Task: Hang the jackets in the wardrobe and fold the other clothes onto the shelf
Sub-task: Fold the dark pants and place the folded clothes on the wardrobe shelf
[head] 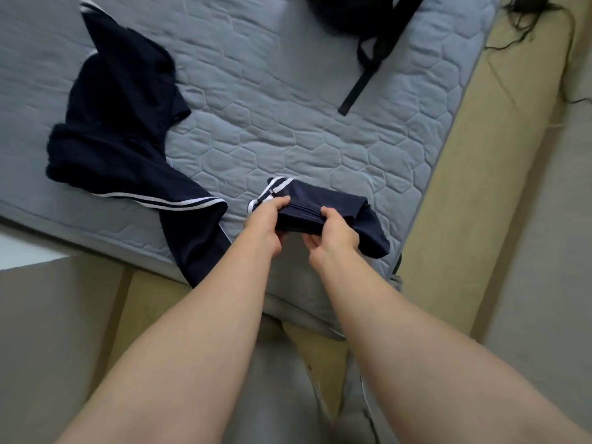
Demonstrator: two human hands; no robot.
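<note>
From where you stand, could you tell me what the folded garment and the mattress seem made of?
The folded garment looks like a smooth synthetic knit: navy, faint sheen, white stripes. The mattress looks like grey quilted fabric: matte, stitched hexagon pattern.

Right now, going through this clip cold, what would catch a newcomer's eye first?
Both hands meet at the centre: the left hand and right hand grip a folded navy garment with white stripes, by the near edge of the mattress. To its left, a second navy garment lies spread out unfolded, one end hanging over the edge. A black bag with a strap sits at the top.
</note>
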